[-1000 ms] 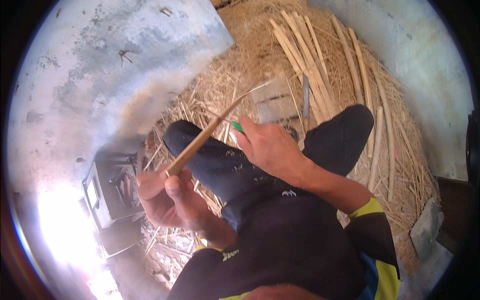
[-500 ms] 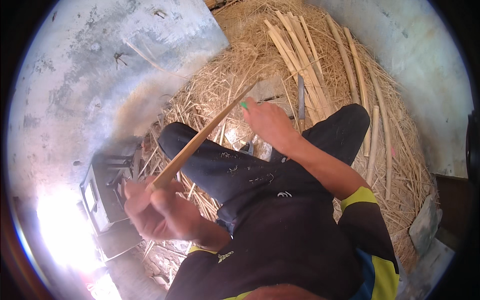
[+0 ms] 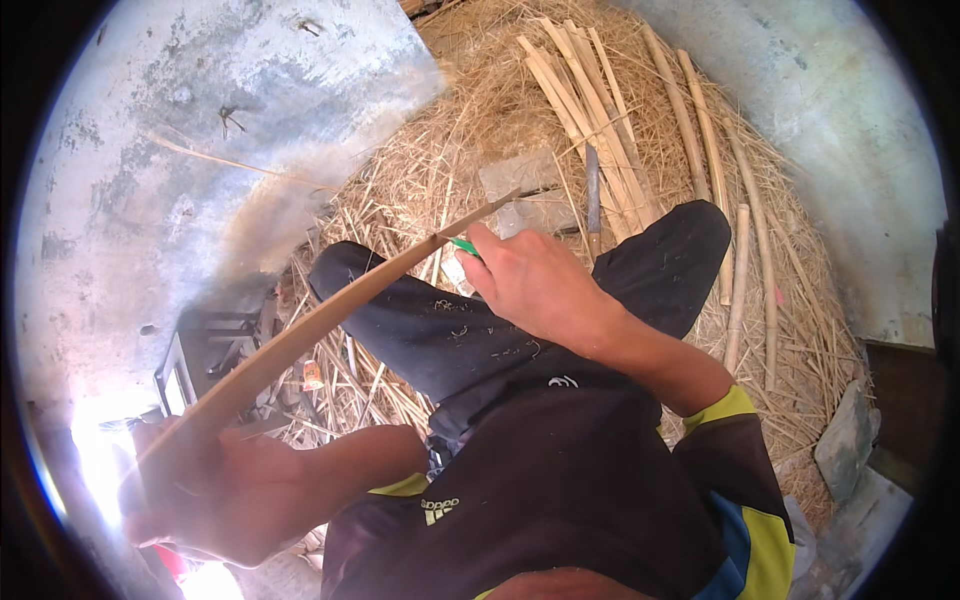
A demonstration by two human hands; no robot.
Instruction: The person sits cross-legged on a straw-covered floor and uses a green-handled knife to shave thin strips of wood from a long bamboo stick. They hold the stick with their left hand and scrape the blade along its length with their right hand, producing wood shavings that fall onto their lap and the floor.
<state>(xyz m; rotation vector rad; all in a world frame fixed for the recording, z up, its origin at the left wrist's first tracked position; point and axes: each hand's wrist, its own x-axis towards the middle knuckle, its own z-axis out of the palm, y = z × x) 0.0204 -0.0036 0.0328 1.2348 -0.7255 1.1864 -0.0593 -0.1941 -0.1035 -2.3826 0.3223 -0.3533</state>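
Note:
A long, pale bamboo strip (image 3: pixel 318 326) slants across my lap, its thin far end beyond my right hand. At the lower left, my left hand (image 3: pixel 235 490) is closed around the near end; glare softens its outline. My right hand (image 3: pixel 535 275) is above my crossed legs, closed on a small green-handled tool (image 3: pixel 466 248). The tool's tip meets the edge of the strip near a dark band; most of it is hidden in my fingers. Small shavings (image 3: pixel 455 318) lie on my dark trousers.
Split bamboo lengths (image 3: pixel 590 110) lie ahead, with a dark-bladed knife (image 3: pixel 593 195) beside them. Bamboo poles (image 3: pixel 710 150) lie at the right on straw-like shavings (image 3: pixel 470 110). A flat stone block (image 3: pixel 520 172) sits ahead. Pale walls (image 3: pixel 200 110) rise on both sides; a stone slab (image 3: pixel 845 445) leans at right.
My left hand has moved down and left, drawing the strip with it. My right hand has come slightly nearer, and the green tool now touches farther along the strip.

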